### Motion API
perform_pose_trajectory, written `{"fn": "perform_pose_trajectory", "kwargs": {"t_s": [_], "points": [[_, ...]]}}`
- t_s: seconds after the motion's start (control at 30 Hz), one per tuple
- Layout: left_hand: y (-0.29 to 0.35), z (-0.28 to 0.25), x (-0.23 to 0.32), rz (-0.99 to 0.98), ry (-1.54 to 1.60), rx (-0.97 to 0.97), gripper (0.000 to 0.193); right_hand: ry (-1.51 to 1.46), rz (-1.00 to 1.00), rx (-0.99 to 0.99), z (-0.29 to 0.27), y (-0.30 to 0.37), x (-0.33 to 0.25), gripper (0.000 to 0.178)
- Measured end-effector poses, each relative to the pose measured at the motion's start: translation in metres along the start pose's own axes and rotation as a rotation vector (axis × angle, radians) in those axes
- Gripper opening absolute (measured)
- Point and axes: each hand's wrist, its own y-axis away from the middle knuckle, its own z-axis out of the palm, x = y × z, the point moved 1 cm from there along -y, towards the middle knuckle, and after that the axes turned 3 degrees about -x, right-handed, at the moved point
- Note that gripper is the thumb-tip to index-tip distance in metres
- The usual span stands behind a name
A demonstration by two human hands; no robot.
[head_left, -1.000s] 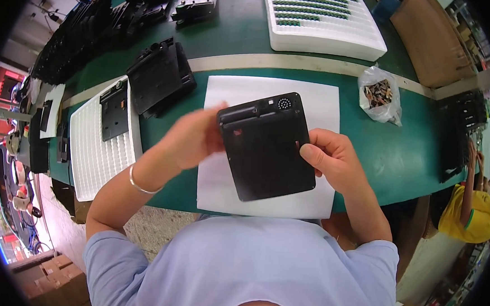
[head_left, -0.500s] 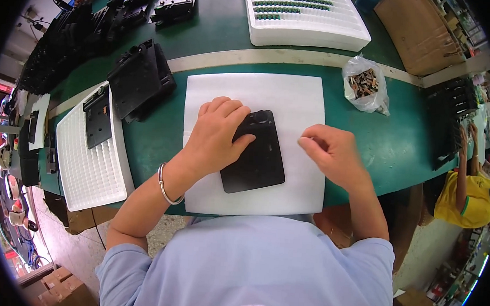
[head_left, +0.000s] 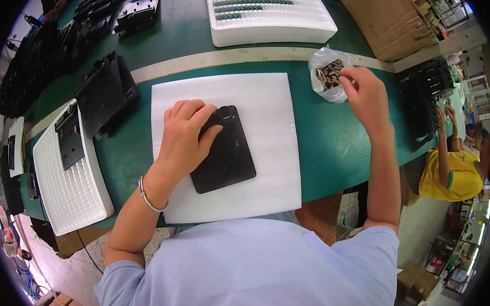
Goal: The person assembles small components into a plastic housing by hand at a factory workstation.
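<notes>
A flat black plastic housing (head_left: 225,160) with a round feature near its top edge lies on a white foam sheet (head_left: 274,138). My left hand (head_left: 184,135) grips its upper left side, the thumb on the face and the fingers curled over the edge. Out to the right, my right hand (head_left: 366,96) is at the edge of a clear plastic bag (head_left: 323,59). Its thumb and index finger are pinched together over the small brown and metallic parts (head_left: 329,74) in the bag. Whatever may be between those fingertips is too small to make out.
On the left, a white ribbed tray (head_left: 74,198) carries a black part, with another black housing (head_left: 108,94) behind it. A white foam tray (head_left: 274,34) of small green parts stands at the back, near a cardboard box (head_left: 387,27). A person in yellow (head_left: 451,177) works at right.
My right hand has moved away from beside the black housing, out to the bag of small parts. My left hand still holds the housing. The whole view has shifted toward the right.
</notes>
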Motion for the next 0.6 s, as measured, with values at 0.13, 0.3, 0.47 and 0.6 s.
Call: {"fn": "perform_pose_trajectory", "kwargs": {"t_s": [0.13,0.3,0.47,0.6], "points": [[0.001,0.0,-0.005,0.005,0.059,0.067,0.033,0.409,-0.071,-0.155,0.009,-0.024,-0.002,0.016],[0.005,0.001,-0.01,-0.01,0.117,0.086,0.034,0.634,0.0,-0.409,0.029,-0.029,-0.017,0.019],[0.006,-0.005,-0.01,-0.026,0.187,0.074,0.033,0.682,0.093,-0.382,0.044,-0.026,-0.001,0.015],[0.005,-0.012,-0.018,-0.157,0.442,0.188,0.027,0.492,0.086,-0.453,0.04,-0.031,-0.001,0.016]]}}
